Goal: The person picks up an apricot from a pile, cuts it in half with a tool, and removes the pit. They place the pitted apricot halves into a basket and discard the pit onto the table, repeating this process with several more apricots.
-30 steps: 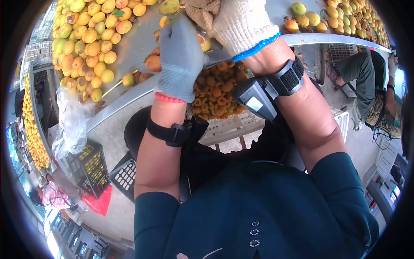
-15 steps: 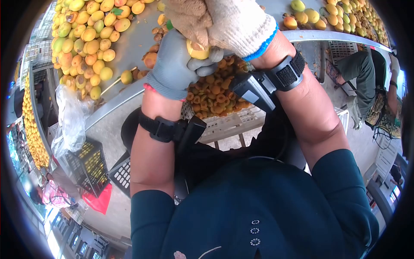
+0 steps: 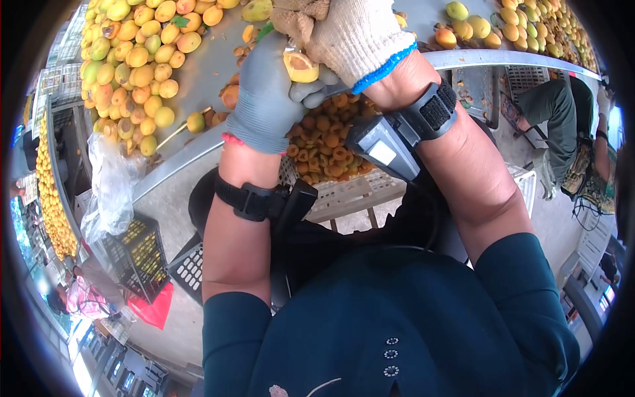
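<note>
My left hand [image 3: 268,79], in a grey glove, is closed around a cut apricot [image 3: 301,67], whose brownish hollow faces up. Pressed close above it is my right hand [image 3: 340,36], in a knitted white glove with a blue cuff. The fingers of that hand are curled, and whatever they grip is hidden. Beneath both hands, a white plastic crate [image 3: 340,196] holds many opened apricot halves [image 3: 331,142]. Whole yellow and orange apricots [image 3: 135,56] are heaped on the metal table [image 3: 211,69] to the left of my hands.
More apricots [image 3: 522,23] lie on the table at the right. A clear plastic bag [image 3: 109,182] hangs from the left table edge, above a black crate [image 3: 135,255]. A stick [image 3: 173,137] pokes out near the rim. Another person [image 3: 562,126] sits at the right.
Both hands have shifted slightly, the right one a little to the left with its wrist turned. The apricot's cut face now shows more fully in my left hand.
</note>
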A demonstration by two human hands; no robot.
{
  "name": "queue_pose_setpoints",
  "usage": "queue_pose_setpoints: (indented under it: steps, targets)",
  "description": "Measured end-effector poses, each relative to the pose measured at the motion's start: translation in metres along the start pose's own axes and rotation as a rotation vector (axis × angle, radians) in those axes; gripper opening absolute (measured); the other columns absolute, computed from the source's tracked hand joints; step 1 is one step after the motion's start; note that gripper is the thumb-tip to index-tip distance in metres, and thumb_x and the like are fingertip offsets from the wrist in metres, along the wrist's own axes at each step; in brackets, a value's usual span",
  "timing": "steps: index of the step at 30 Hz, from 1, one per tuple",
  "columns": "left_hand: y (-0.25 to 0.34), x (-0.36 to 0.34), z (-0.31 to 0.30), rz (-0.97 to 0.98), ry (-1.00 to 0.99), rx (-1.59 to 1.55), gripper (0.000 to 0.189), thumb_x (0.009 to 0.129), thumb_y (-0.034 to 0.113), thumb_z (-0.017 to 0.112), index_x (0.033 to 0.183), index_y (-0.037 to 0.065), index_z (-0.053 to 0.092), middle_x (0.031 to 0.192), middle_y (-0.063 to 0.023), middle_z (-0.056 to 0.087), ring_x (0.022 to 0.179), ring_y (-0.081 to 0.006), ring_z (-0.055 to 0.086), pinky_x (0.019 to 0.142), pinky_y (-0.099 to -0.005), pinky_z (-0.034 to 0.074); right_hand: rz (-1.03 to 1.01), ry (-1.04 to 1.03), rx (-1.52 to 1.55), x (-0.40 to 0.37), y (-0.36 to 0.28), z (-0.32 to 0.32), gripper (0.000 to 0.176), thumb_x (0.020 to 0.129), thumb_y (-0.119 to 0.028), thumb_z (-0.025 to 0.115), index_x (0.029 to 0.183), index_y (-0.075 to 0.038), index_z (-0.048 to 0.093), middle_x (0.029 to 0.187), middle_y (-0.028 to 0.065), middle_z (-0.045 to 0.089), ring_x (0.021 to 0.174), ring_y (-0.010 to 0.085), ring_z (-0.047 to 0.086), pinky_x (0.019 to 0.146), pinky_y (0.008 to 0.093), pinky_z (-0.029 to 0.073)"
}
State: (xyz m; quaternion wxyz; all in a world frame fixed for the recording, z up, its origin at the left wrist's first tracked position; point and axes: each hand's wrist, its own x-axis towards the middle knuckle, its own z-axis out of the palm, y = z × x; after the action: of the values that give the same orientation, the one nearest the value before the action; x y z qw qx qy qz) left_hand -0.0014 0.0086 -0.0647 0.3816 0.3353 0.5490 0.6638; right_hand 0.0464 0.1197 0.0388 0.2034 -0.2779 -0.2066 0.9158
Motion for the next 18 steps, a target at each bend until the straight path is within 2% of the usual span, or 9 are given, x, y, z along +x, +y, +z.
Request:
queue_pose_setpoints:
  steps: [2,3,5,8,9,12,14,16,18]
  targets:
    - [-0.004,0.003,-0.012,-0.042,-0.103,-0.272,0.022,0.101,0.011,0.046,0.116,-0.002,0.057,0.09,-0.0106,0.067,0.069,-0.0107,0.065,0.052,-0.0218,0.052,-0.05,0.013,0.05,0.0,-0.003,0.001,0.03,0.103,-0.036,0.047,0.077,-0.02,0.047,0.062,-0.006,0.041,0.052,0.0094,0.039,0.046,0.0247,0.032]
    - [0.002,0.006,-0.009,-0.043,-0.089,-0.306,0.023,0.1,0.009,0.048,0.118,-0.002,0.057,0.092,-0.011,0.067,0.073,-0.0116,0.067,0.055,-0.0225,0.054,-0.13,-0.125,0.101,0.008,0.001,-0.016,0.029,0.103,-0.035,0.046,0.078,-0.02,0.047,0.062,-0.0059,0.04,0.051,0.0095,0.038,0.046,0.0246,0.031]
    - [0.012,0.0,0.014,0.033,0.213,0.03,0.025,0.097,0.007,0.053,0.12,-0.002,0.058,0.093,-0.0111,0.068,0.08,-0.0145,0.069,0.061,-0.0248,0.056,-0.23,-0.253,0.109,0.021,-0.005,-0.026,0.027,0.104,-0.033,0.046,0.079,-0.02,0.047,0.061,-0.0058,0.037,0.051,0.0093,0.035,0.045,0.0253,0.029]
    - [0.025,0.002,0.01,0.275,0.241,0.658,0.035,0.086,0.003,0.07,0.117,-0.004,0.057,0.09,-0.0086,0.065,0.079,-0.0178,0.067,0.07,-0.0282,0.056,-0.373,-0.322,-0.088,0.007,-0.015,-0.022,0.026,0.104,-0.033,0.044,0.082,-0.02,0.048,0.062,-0.0052,0.037,0.051,0.0092,0.034,0.043,0.0255,0.029]
    - [0.021,0.004,0.004,0.168,0.204,0.539,0.034,0.087,0.005,0.071,0.117,-0.004,0.058,0.096,-0.0107,0.067,0.087,-0.0195,0.068,0.074,-0.0294,0.057,-0.405,-0.336,-0.09,0.009,-0.016,-0.022,0.025,0.104,-0.033,0.043,0.085,-0.019,0.049,0.061,-0.0049,0.038,0.049,0.0091,0.034,0.042,0.0256,0.029]
    - [0.033,-0.003,0.009,0.362,0.26,0.975,0.036,0.085,0.005,0.074,0.117,-0.005,0.059,0.103,-0.0124,0.068,0.097,-0.0201,0.068,0.08,-0.0317,0.057,-0.468,-0.336,-0.227,-0.001,-0.016,-0.018,0.027,0.105,-0.032,0.04,0.085,-0.015,0.049,0.06,-0.0038,0.038,0.046,0.0099,0.035,0.041,0.026,0.031]
    - [0.022,0.0,0.007,0.299,0.295,0.673,0.035,0.086,0.007,0.074,0.116,-0.004,0.06,0.105,-0.0128,0.069,0.099,-0.0214,0.068,0.082,-0.0326,0.055,-0.534,-0.256,-0.377,-0.007,-0.016,-0.014,0.029,0.104,-0.032,0.039,0.085,-0.012,0.047,0.058,-0.0022,0.037,0.044,0.0109,0.036,0.041,0.0266,0.034]
    - [0.015,-0.001,0.006,0.3,0.326,0.685,0.035,0.083,0.002,0.07,0.116,-0.002,0.06,0.102,-0.0137,0.068,0.096,-0.0263,0.066,0.082,-0.0348,0.053,-0.578,-0.292,-0.424,-0.008,-0.015,-0.014,0.029,0.103,-0.032,0.039,0.084,-0.012,0.047,0.058,-0.0019,0.037,0.044,0.0111,0.036,0.041,0.0269,0.034]
    - [0.014,-0.004,0.008,0.367,0.354,1.008,0.042,0.076,-0.01,0.063,0.116,0.001,0.058,0.096,-0.0151,0.064,0.088,-0.0348,0.062,0.079,-0.0383,0.05,-0.621,-0.249,-0.558,-0.012,-0.014,-0.01,0.03,0.103,-0.032,0.039,0.083,-0.011,0.047,0.057,-0.0021,0.037,0.044,0.0109,0.035,0.04,0.0271,0.035]
